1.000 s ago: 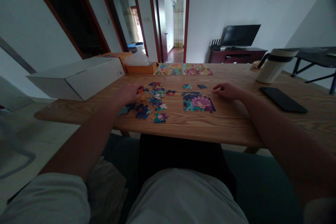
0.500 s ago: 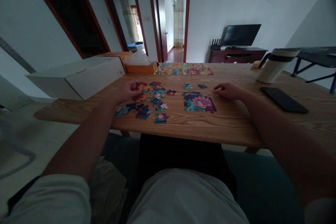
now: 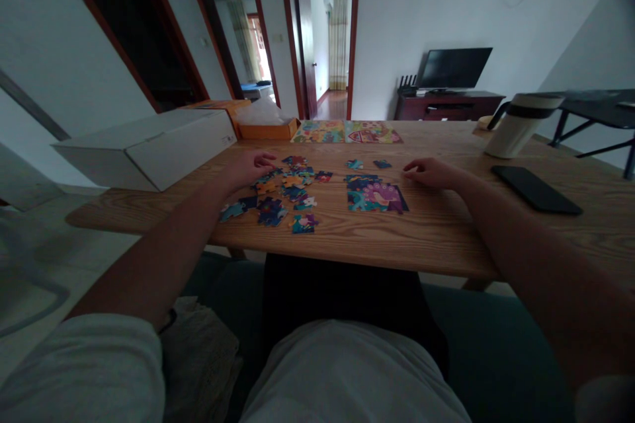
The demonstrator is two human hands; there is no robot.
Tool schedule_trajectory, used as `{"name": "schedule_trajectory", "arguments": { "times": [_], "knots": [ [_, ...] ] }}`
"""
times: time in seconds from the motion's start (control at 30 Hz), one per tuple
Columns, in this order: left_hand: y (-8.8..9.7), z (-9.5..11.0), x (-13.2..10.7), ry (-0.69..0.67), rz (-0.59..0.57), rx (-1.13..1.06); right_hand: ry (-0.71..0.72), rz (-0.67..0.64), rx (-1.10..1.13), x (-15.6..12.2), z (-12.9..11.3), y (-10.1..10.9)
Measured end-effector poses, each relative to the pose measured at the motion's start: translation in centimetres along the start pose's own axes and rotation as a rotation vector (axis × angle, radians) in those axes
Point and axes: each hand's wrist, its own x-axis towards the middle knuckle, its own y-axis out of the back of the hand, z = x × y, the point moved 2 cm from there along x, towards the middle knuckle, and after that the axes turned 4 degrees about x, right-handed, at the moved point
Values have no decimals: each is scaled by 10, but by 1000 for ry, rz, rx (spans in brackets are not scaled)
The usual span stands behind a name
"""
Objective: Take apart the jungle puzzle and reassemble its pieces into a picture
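At the upper left edge of a heap of loose jigsaw pieces (image 3: 297, 178) is my left hand (image 3: 252, 166). Its fingers are loosely apart, and I see no piece in them. An orange puzzle piece lies on top of the heap, right of the fingers. My right hand (image 3: 427, 172) rests on the table with fingers stretched out and slightly bent, holding nothing. Just left of it lies a partly joined puzzle (image 3: 376, 195) with a purple and pink figure on dark blue. Two loose pieces (image 3: 354, 164) lie above that section.
A colourful picture sheet (image 3: 347, 132) lies toward the table's far edge. To the left are a long white box (image 3: 173, 145) and an orange box tray (image 3: 268, 130) holding clear plastic. A black phone (image 3: 536, 190) and a cream tumbler (image 3: 518, 129) are on the right.
The orange piece by my left fingers has shifted right onto the middle of the heap, and those fingers are apart from it. My right hand has stayed in place.
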Motion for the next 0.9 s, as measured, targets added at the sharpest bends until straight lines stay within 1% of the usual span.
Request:
{"name": "schedule_trajectory", "arguments": {
  "times": [0.07, 0.13, 0.23, 0.3, 0.43, 0.5, 0.67, 0.7, 0.77, 0.9],
  "knots": [
    [10, -9, -4, -21, -48, 99, 2, -7, 0, 1, 1, -1],
    [16, -14, -13, -37, -155, 219, 8, -11, -6, 2, 2, -1],
    [15, -15, -26, -90, -317, 392, 19, -6, -27, 4, 4, -2],
    [11, -14, -31, -116, -339, 459, 17, -4, -38, 4, 3, -2],
    [2, -13, -29, -146, -273, 475, -7, -24, -37, 3, 3, -1],
    [2, -16, -25, -159, -225, 452, -7, -27, -34, 3, 3, -1],
    [13, -27, -18, -124, 15, 351, 11, 0, -30, 4, 5, -2],
    [15, -29, -17, -112, 31, 315, 5, -2, -27, 4, 5, -2],
    [17, -29, -18, -85, 19, 252, -6, -12, -26, 4, 5, -2],
    [18, -22, -24, -54, -18, 183, 3, -20, -20, 3, 3, -2]
  ]
}}
